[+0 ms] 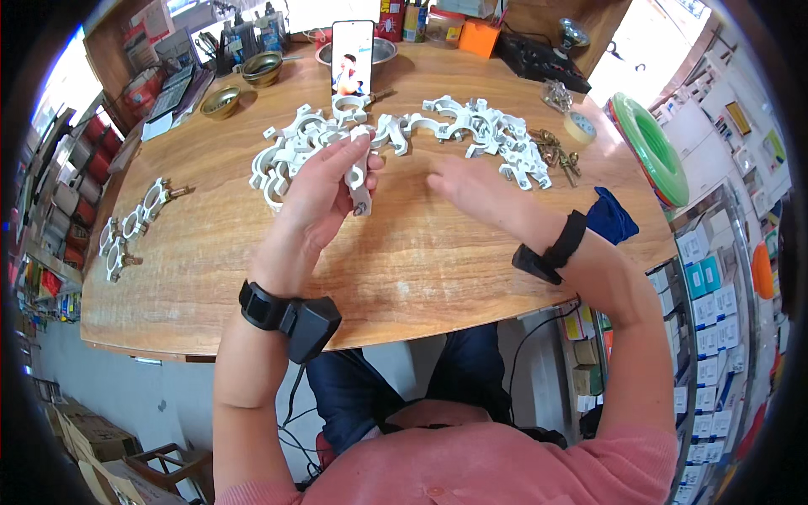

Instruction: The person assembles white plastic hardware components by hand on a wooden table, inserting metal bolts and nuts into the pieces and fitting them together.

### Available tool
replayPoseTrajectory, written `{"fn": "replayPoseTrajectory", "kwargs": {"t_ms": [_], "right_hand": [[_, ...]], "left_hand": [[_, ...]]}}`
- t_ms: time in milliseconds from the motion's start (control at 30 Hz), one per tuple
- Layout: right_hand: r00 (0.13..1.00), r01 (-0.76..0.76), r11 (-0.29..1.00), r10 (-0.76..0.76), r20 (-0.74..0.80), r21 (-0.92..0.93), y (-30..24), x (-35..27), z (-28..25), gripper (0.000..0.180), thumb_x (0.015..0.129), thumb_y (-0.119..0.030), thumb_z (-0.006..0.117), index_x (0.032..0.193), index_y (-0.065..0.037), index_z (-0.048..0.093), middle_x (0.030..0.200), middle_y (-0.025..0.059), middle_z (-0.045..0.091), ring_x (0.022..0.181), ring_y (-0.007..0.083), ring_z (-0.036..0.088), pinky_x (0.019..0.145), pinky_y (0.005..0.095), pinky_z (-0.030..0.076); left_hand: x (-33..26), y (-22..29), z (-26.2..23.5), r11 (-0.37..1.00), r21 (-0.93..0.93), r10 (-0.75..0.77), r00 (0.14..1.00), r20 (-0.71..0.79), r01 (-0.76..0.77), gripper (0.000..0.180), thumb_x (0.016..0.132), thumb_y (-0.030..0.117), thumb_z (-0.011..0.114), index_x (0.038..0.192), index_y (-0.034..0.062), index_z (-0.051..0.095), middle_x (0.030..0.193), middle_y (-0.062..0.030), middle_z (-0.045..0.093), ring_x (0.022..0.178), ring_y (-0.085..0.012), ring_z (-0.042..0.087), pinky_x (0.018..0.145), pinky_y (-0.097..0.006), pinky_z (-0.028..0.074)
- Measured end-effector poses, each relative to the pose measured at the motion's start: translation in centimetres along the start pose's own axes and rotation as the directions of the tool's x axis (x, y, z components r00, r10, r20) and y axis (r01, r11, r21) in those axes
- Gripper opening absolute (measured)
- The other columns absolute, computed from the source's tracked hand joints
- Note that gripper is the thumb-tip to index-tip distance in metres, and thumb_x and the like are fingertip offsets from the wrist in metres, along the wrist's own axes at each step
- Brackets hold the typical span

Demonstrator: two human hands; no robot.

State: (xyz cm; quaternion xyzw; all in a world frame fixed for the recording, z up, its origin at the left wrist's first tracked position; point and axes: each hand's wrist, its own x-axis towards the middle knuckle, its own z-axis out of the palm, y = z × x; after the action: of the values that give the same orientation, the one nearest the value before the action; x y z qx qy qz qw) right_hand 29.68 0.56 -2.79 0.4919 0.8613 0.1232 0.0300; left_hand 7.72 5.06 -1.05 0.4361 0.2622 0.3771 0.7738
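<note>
My left hand (332, 177) is closed around a white pipe clamp piece (358, 189), held upright above the table, with a metal screw at its lower end. To its right, my right hand (465, 179) is low over the table with fingers curled in; what they hold, if anything, is hidden. Behind my left hand lies a pile of white clamp halves (295, 139). A second heap of white clamp pieces (488, 130) spreads beyond my right hand, beside a cluster of brass-coloured screws (555, 156). Several ring clamps with screws (133, 223) lie at the far left.
A phone (352, 63) stands upright before a metal bowl (385, 50). Two brass-coloured bowls (220, 101) sit at the back left. Tape (579, 127), a dark blue cloth (613, 216) and green coiled tubing (644, 143) are on the right. The wooden table (404, 286) has a curved near edge.
</note>
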Motion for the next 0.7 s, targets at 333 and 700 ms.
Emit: {"fn": "replayPoseTrajectory", "kwargs": {"t_ms": [333, 700], "right_hand": [[0.843, -0.041, 0.473, 0.489, -0.224, 0.880, -4.4, 2.6, -3.8, 0.026, 0.078, -0.029, 0.060, 0.078, -0.003, 0.063, 0.061, 0.0073, 0.059, 0.055, 0.0138, 0.054, 0.052, 0.0280, 0.042], [0.838, 0.044, 0.102, 0.538, -0.092, 0.994, -3.0, 1.8, -3.0, 0.017, 0.079, -0.015, 0.061, 0.080, 0.002, 0.061, 0.064, 0.0011, 0.057, 0.056, 0.0056, 0.049, 0.051, 0.0197, 0.040]], "left_hand": [[-0.1, -1.5, 0.8, 0.891, 0.361, 0.272, 0.960, 0.060, -0.275, 0.034, 0.082, 0.011, 0.056, 0.113, -0.0011, 0.048, 0.072, -0.0012, 0.058, 0.060, -0.0045, 0.050, 0.052, -0.018, 0.039], [-0.5, -1.6, 1.7, 0.834, 0.452, 0.224, 0.943, 0.248, -0.317, 0.055, 0.080, 0.006, 0.058, 0.128, -0.0043, 0.031, 0.104, -0.0064, 0.052, 0.090, -0.0094, 0.050, 0.076, -0.023, 0.042]]}}
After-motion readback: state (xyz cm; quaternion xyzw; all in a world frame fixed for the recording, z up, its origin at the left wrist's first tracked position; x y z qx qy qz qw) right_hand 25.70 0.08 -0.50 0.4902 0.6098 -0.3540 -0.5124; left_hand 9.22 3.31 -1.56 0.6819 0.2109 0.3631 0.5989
